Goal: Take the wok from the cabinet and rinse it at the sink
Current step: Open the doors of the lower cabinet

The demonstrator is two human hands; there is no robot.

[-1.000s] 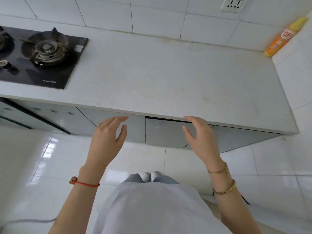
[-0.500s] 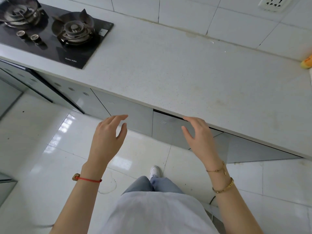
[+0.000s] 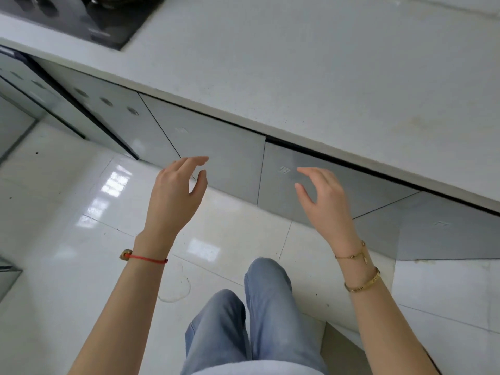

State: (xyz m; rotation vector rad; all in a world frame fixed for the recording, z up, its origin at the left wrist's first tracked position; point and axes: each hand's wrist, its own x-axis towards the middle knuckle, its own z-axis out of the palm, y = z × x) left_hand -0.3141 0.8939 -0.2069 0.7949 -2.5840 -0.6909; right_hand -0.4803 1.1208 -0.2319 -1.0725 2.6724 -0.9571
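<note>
Item 1, nearest: my legs (image 3: 259, 315) in blue jeans, on the glossy white floor (image 3: 67, 239) in front of the cabinet.

Item 2: my left hand (image 3: 173, 196), red cord at the wrist, raised before the cabinet's left-hand door (image 3: 216, 155). Fingers apart and loosely curled, holding nothing, touching nothing.

Item 3: my right hand (image 3: 324, 201), two gold bracelets at the wrist, raised before the cabinet's middle door (image 3: 338, 185). Fingers apart, empty; I judge it clear of the panel, though the gap is hard to read.

Item 4: cabinet doors, grey and glossy, no handles showing. All look shut, with only a dark slit under the counter edge above the middle door.

Item 5: counter (image 3: 324, 71), pale and speckled, directly above the cabinet.

Item 6, farthest: black stove (image 3: 89, 20), set in the counter above the cabinet's left end.

Item 7: wok. Not in view; presumably behind one of the doors, which one I cannot tell. Its look cannot be described.

Step in hand: the opening reach, before anything is opened. Next move calls for fingertips hooked over a door's top edge at that slit and a pull outward, with my legs stepping back to give it room.
</note>
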